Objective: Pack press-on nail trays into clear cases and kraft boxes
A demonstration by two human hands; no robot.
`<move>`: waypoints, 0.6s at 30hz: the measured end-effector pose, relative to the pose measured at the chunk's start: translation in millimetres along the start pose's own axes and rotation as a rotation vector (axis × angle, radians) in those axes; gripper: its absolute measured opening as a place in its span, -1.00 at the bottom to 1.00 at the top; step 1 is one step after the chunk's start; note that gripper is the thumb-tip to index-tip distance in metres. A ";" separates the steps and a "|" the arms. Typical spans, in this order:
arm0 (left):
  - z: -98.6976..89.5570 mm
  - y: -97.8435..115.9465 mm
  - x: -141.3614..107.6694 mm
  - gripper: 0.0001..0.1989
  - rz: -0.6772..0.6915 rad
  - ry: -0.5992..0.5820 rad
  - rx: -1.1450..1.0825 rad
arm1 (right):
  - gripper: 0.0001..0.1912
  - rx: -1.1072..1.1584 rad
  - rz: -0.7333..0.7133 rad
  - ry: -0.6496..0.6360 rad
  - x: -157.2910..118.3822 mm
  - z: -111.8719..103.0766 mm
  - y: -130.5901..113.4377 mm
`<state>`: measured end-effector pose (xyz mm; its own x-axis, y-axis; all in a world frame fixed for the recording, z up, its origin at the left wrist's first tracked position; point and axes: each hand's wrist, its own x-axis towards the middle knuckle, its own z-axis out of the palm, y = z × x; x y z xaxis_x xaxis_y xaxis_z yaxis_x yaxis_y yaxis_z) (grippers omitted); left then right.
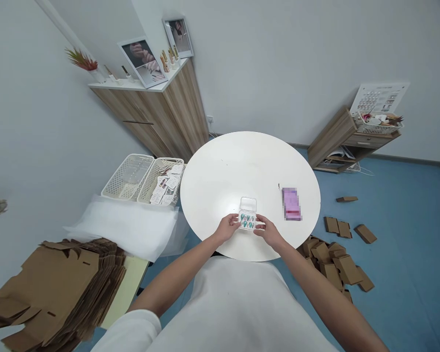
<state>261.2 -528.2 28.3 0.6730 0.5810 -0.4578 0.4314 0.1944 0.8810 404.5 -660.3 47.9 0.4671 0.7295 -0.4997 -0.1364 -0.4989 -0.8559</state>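
A small clear plastic case point(248, 227) is near the front edge of the white round table point(220, 176). Its transparent lid point(248, 204) stands raised at the far side. Inside lie several teal and pale press-on nails point(247, 218) in rows. My left hand point(227, 229) grips the case's left side between thumb and fingers. On the opposite side, my right hand point(270, 231) has its curled fingers and thumb at the right edge. A purple packet or phone-like item point(291, 204), blurred into blocks, lies to the right of my right hand.
White baskets point(143, 195), one with printed cards point(165, 189), stand left of the table. Flattened cardboard boxes point(58, 288) are stacked at the lower left beside white foam sheets point(128, 227). Folded brown boxes point(332, 261) pile on the right floor. A wooden cabinet point(168, 107) stands behind.
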 end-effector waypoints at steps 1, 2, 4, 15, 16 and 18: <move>-0.9 2.8 -2.4 -0.64 0.010 -0.012 -0.031 | -0.33 0.009 -0.006 -0.006 -5.1 -0.6 -4.1; -1.8 5.3 -4.9 -0.66 0.020 -0.020 -0.055 | -0.34 0.022 -0.013 -0.012 -10.3 -0.9 -8.1; -3.5 9.8 -10.3 -0.69 0.041 -0.026 -0.082 | -0.35 0.057 -0.031 -0.021 -20.9 -1.2 -15.2; -8.6 60.3 -56.7 -0.63 0.012 -0.167 -0.259 | -0.49 0.364 -0.030 -0.070 -56.2 -10.3 -45.8; -9.0 66.2 -60.7 -0.63 0.002 -0.183 -0.271 | -0.49 0.401 -0.012 -0.097 -58.3 -12.4 -50.5; -9.4 76.4 -67.4 -0.62 -0.017 -0.206 -0.284 | -0.49 0.451 0.016 -0.133 -62.9 -16.7 -60.1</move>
<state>243.1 -545.1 127.5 0.7868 0.4098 -0.4615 0.2785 0.4316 0.8580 397.8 -684.0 133.0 0.3496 0.7919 -0.5006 -0.5224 -0.2788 -0.8058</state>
